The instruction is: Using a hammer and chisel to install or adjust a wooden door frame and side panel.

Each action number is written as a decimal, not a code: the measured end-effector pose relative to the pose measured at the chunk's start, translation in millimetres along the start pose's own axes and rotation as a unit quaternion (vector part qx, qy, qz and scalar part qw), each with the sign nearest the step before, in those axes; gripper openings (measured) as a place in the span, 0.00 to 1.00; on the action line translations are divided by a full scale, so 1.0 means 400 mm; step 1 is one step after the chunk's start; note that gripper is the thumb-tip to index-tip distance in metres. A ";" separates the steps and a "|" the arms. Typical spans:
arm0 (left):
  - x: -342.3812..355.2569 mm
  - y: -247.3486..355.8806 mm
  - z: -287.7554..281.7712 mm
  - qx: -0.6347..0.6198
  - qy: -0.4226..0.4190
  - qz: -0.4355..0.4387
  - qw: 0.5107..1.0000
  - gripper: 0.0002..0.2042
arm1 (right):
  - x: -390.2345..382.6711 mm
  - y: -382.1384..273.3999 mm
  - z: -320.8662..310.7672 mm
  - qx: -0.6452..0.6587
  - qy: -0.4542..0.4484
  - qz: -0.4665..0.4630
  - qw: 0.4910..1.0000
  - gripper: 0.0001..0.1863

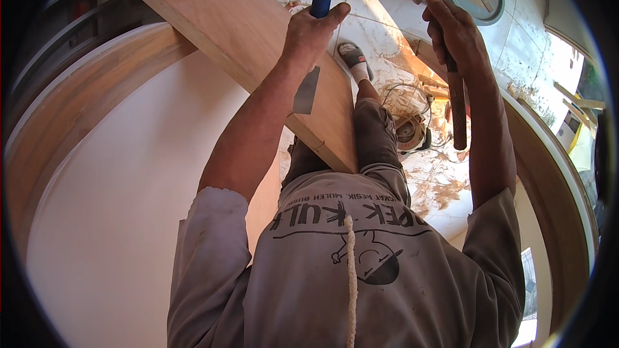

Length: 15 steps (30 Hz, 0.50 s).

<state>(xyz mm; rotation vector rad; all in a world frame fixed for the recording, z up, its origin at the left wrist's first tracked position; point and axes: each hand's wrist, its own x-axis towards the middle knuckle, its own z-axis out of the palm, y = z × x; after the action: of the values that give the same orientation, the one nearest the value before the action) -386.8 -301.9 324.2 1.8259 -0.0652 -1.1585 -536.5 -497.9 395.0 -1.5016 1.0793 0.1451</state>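
"So, start big: what is being worked on?"

"The pale wooden board (pixel 193 13). It slants in from the upper left, and its near end lies between the trousered thighs (pixel 375 132). I can't tell whether they squeeze it, but a firm brace there should help, since a board that shifts spoils the cut."

"And off to the right?"

"A power tool (pixel 407 134) sits on the floor, just beside the right leg."

"What's in the right hand (pixel 456 32)?"

"A long dark bar (pixel 457 106). The fingers are wrapped round it, and it is held well apart from the board. If it serves as a striker, short, measured blows would suit best."

"Then the left hand (pixel 308 38)?"

"Closed around what looks like a wide chisel (pixel 307 92), over the board near that end. The grey blade shows below the fist; the blue handle (pixel 321 0) pokes out above. Whether the edge bites or only rests, I can't tell."

"Any advice?"

"Keep the blade steady and tuck that thumb in: it sticks out beside the handle, where a stray blow could catch it."

"And smallest?"

"The shavings (pixel 445 190) on the floor. Sweeping them aside would give surer footing."
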 end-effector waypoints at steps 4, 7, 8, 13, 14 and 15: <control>-0.014 0.007 0.005 -0.017 -0.020 0.002 1.000 0.24 | 0.015 -0.066 0.008 0.006 -0.008 -0.023 1.000 0.26; -0.021 0.012 0.003 -0.035 -0.018 0.002 0.999 0.23 | 0.028 -0.082 0.004 -0.056 -0.090 -0.019 0.994 0.27; -0.023 0.012 0.002 -0.043 -0.015 0.004 0.999 0.22 | 0.034 -0.083 0.002 -0.122 -0.158 -0.014 0.980 0.27; -0.029 0.018 -0.009 -0.055 -0.018 -0.006 0.998 0.21 | 0.044 -0.101 0.019 -0.161 -0.222 -0.029 0.961 0.27; -0.029 0.023 -0.009 -0.075 -0.023 -0.008 0.997 0.21 | 0.044 -0.104 0.010 -0.139 -0.194 -0.042 0.970 0.27; -0.028 0.025 -0.014 -0.076 -0.021 -0.008 0.997 0.21 | 0.046 -0.111 0.005 -0.117 -0.168 -0.056 0.977 0.28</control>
<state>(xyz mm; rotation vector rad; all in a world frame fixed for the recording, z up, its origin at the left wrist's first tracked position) -384.9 -298.3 339.8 1.6705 0.0144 -1.1814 -495.1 -512.8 414.7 -1.6718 0.7223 0.4423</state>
